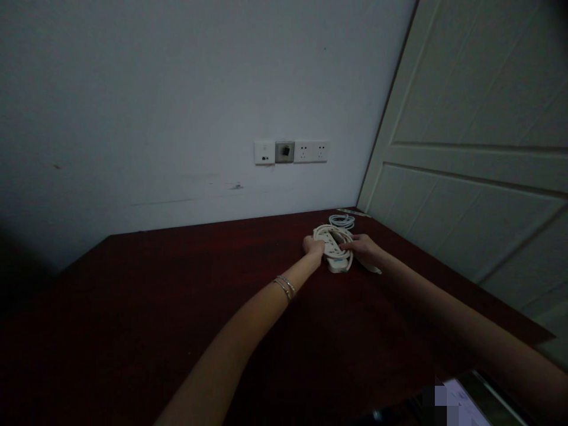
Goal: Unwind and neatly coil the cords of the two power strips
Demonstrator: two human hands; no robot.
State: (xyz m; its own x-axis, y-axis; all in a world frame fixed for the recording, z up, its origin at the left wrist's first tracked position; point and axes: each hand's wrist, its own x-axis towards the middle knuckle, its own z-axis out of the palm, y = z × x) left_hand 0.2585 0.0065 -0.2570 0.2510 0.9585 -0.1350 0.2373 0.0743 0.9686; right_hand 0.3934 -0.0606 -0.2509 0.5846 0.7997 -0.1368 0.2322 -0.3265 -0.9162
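Observation:
A white power strip point(335, 253) with its cord looped around it lies on the dark red table point(177, 296) near the far right corner. My left hand point(313, 245) rests closed against the strip's left side; a bracelet sits on that wrist. My right hand point(361, 245) lies on the strip's right side with fingers reaching over the cord. Both arms are stretched far forward.
A small coil of white cable point(342, 221) lies just behind the strip by the wall. A row of wall sockets point(291, 151) is above the table. A white panelled door point(470, 165) borders the table's right side. A pale object point(457, 402) sits at the lower right.

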